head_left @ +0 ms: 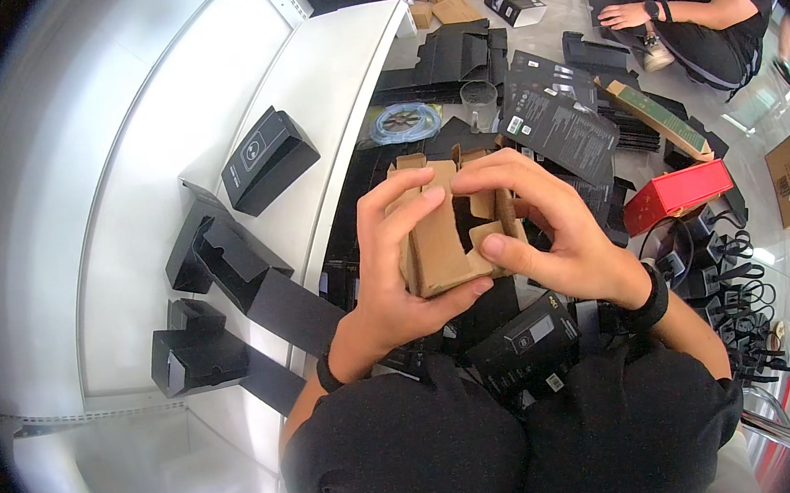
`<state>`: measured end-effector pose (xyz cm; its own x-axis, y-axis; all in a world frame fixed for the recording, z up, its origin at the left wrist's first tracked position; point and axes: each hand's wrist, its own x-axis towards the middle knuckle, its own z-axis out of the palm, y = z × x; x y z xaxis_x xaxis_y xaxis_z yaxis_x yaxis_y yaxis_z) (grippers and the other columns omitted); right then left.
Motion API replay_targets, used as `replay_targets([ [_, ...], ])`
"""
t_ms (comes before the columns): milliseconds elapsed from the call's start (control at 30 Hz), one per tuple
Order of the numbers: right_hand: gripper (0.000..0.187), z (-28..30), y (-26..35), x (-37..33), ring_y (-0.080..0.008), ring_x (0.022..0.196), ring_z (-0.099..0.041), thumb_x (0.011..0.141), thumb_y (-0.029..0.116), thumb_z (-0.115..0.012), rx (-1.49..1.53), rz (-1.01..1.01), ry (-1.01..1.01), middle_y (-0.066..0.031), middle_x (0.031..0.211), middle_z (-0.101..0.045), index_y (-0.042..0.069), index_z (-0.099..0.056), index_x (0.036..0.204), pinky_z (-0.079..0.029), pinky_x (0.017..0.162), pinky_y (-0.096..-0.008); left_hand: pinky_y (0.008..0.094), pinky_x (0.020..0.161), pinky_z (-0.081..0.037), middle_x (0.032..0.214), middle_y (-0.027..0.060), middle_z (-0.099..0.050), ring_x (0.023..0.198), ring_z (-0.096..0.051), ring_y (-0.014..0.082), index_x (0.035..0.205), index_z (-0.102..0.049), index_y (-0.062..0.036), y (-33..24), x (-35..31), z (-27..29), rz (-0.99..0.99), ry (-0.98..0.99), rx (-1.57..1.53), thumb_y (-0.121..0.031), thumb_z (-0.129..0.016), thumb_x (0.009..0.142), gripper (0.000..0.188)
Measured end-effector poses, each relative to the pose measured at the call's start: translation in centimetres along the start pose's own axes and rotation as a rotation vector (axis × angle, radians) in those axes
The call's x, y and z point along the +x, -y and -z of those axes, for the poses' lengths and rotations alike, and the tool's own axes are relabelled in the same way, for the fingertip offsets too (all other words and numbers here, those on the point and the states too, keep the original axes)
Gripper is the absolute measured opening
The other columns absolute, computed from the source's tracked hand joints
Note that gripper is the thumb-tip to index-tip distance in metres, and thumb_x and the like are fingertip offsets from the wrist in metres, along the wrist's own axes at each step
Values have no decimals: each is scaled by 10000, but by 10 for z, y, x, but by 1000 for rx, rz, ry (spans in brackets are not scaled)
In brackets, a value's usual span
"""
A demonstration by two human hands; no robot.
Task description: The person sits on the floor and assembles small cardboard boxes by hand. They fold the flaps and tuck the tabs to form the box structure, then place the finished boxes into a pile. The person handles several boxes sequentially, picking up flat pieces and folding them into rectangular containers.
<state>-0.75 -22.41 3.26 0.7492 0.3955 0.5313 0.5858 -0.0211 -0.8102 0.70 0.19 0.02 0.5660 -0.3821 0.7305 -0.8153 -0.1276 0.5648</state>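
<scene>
Between my two hands is a small brown cardboard box (434, 233), its flaps raised and a dark gap showing on its right side. My left hand (386, 271) wraps the box's left side, with the thumb along the near edge and fingers curled over the top. From the right, my right hand (568, 243) grips it, fingertips on the upper panel and thumb against a small folded flap. A closed black box (525, 341) with a printed front lies just below my hands, near my lap. Under the cardboard are dark flattened boxes, partly hidden.
On the white shelf at left are a closed black box (269, 161) and opened black boxes (223, 255). A clear cup (479, 103), a coiled blue cable (404, 122), a red box (678, 195) and black adapters (721, 280) lie around. Another person (712, 6) sits at the far right.
</scene>
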Motion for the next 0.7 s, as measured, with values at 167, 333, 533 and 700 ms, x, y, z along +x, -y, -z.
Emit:
replay_targets([
  [167,478,1,0,1,-252,1102,-602,947,161,-717,-12,26,12,-138,1271,-597,61,-560,1388,-542,834,-337,483,1077,-468,1479,228,-436,1316,-513,391,1503,-486,-71,-4,4,1,-44,13,10,-242,-933,749,893],
  [333,507,0,-2,-2,-240,1131,-601,954,204,-726,17,2,4,-126,1304,-589,64,-541,1405,-541,843,-339,487,1073,-476,1470,238,-449,1320,-515,402,1485,-513,-71,-9,7,6,-64,76,109,-249,-912,757,849],
  [533,527,0,-4,-3,-234,1171,-601,957,217,-730,33,-18,26,-121,1367,-577,68,-521,1417,-542,859,-343,480,1042,-499,1462,233,-455,1291,-539,398,1445,-565,-85,-12,8,7,-61,72,148,-265,-902,759,785],
  [700,526,-1,-3,-4,-239,1192,-600,949,196,-728,49,-23,9,-125,1396,-576,70,-518,1416,-553,846,-345,468,1013,-522,1457,230,-460,1266,-562,394,1410,-602,-88,-15,12,8,-75,94,210,-251,-888,750,737],
])
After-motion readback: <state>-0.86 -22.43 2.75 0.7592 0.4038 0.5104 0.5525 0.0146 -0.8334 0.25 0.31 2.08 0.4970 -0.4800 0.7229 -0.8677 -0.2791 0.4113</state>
